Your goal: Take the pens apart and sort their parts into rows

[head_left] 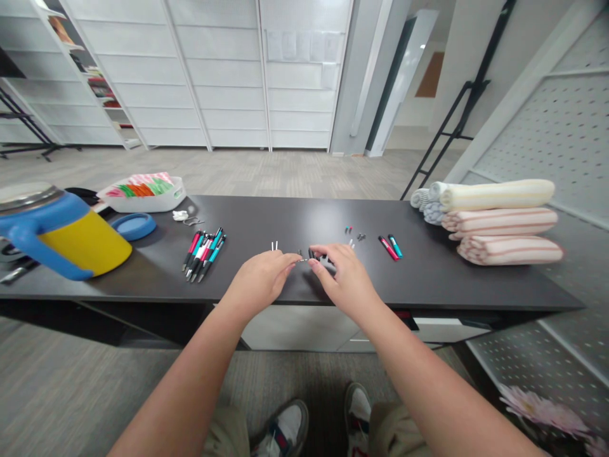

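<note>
Right now a small dark pen part (316, 255) is pinched by the right hand (345, 279), and a thin metal piece (302, 259) by the left hand (259, 282), the two held almost touching.

Here we are in an office-style workroom: grey carpet tile (238, 171) underfoot, white shelving (95, 82) stocked with binders and boxes at ten o'clock, papers (304, 47) taped to white panels at twelve, a perforated white panel (561, 139) at two, and a long dark worktable (428, 219) straight ahead, pens (204, 254) laid out on top.
</note>
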`<act>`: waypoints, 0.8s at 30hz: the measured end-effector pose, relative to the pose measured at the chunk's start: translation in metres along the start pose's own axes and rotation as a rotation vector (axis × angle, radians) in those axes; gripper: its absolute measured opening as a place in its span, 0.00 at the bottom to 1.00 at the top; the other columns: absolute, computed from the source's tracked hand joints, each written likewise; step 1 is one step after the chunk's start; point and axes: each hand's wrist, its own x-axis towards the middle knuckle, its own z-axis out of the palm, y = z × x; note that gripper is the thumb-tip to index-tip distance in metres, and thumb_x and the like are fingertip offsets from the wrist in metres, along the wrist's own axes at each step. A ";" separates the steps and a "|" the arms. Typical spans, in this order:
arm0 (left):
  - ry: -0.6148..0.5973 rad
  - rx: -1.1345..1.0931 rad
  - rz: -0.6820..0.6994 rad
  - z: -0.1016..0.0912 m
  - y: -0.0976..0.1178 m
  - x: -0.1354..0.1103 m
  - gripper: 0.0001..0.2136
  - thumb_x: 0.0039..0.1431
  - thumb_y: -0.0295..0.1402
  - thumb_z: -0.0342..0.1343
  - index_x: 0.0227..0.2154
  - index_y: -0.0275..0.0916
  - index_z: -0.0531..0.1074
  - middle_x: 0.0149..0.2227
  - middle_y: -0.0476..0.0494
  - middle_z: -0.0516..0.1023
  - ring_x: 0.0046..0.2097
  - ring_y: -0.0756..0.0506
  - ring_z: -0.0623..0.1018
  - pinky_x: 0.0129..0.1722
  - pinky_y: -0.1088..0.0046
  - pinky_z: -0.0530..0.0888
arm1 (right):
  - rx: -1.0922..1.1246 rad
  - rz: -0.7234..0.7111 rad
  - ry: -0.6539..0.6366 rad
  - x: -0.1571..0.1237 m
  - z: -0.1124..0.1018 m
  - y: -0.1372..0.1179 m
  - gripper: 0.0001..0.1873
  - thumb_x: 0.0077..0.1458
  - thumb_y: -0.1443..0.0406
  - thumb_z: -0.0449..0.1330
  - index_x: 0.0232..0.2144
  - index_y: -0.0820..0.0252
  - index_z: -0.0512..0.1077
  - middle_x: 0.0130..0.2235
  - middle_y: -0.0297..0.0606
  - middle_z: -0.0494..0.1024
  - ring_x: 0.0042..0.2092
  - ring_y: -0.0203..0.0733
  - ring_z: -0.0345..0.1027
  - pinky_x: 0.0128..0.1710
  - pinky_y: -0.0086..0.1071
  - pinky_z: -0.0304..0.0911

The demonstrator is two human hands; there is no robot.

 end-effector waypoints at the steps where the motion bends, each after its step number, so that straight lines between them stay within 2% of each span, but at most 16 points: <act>1: -0.022 0.020 0.026 -0.001 0.001 0.000 0.14 0.74 0.32 0.48 0.54 0.45 0.75 0.45 0.42 0.83 0.47 0.42 0.82 0.49 0.64 0.77 | 0.009 -0.010 -0.009 0.001 -0.001 0.000 0.14 0.70 0.57 0.57 0.51 0.56 0.77 0.48 0.43 0.82 0.51 0.49 0.72 0.57 0.44 0.63; 4: -0.059 0.050 0.071 -0.003 0.003 0.000 0.12 0.74 0.33 0.49 0.52 0.43 0.76 0.42 0.42 0.82 0.45 0.41 0.80 0.46 0.64 0.75 | 0.003 -0.042 -0.029 0.003 0.000 0.000 0.10 0.69 0.58 0.60 0.44 0.54 0.80 0.45 0.40 0.83 0.50 0.48 0.72 0.56 0.43 0.61; 7: -0.058 0.041 0.081 -0.004 0.002 0.000 0.12 0.75 0.34 0.49 0.50 0.43 0.77 0.43 0.42 0.82 0.45 0.42 0.80 0.46 0.64 0.75 | -0.012 -0.038 -0.043 0.003 0.001 0.000 0.10 0.70 0.60 0.60 0.39 0.53 0.81 0.44 0.38 0.84 0.50 0.47 0.71 0.56 0.43 0.61; 17: -0.022 0.007 0.040 -0.002 0.001 -0.001 0.12 0.75 0.35 0.48 0.50 0.44 0.77 0.43 0.42 0.83 0.46 0.42 0.81 0.49 0.64 0.75 | -0.020 -0.015 -0.075 0.001 0.000 -0.001 0.09 0.69 0.60 0.60 0.39 0.53 0.79 0.44 0.39 0.83 0.50 0.49 0.70 0.55 0.44 0.60; 24: 0.083 -0.043 -0.130 -0.002 -0.001 0.002 0.11 0.74 0.36 0.50 0.47 0.43 0.77 0.46 0.44 0.84 0.48 0.41 0.81 0.50 0.64 0.75 | -0.043 0.038 0.079 -0.001 0.002 0.001 0.06 0.68 0.65 0.59 0.37 0.56 0.76 0.40 0.40 0.81 0.45 0.48 0.71 0.53 0.42 0.61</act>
